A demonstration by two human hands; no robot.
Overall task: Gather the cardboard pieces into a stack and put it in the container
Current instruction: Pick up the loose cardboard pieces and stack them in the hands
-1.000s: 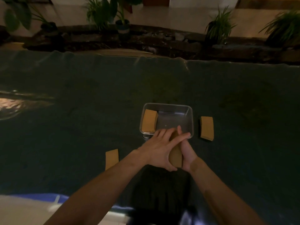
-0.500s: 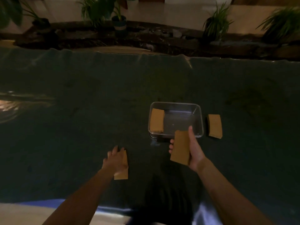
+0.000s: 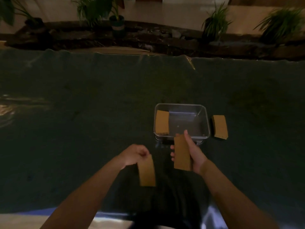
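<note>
My left hand (image 3: 134,153) pinches one cardboard piece (image 3: 146,172). My right hand (image 3: 194,152) grips a stack (image 3: 182,153) just before the container (image 3: 206,119).

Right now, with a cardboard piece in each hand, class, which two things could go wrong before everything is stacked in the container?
1. The left hand pinches its brown cardboard piece only by the top edge, so it hangs loose and might slip.
2. The right hand holds its brown cardboard stack close to the clear plastic container; it could bump the near rim. The brown cardboard stack on the cloth could be overlooked.
</note>
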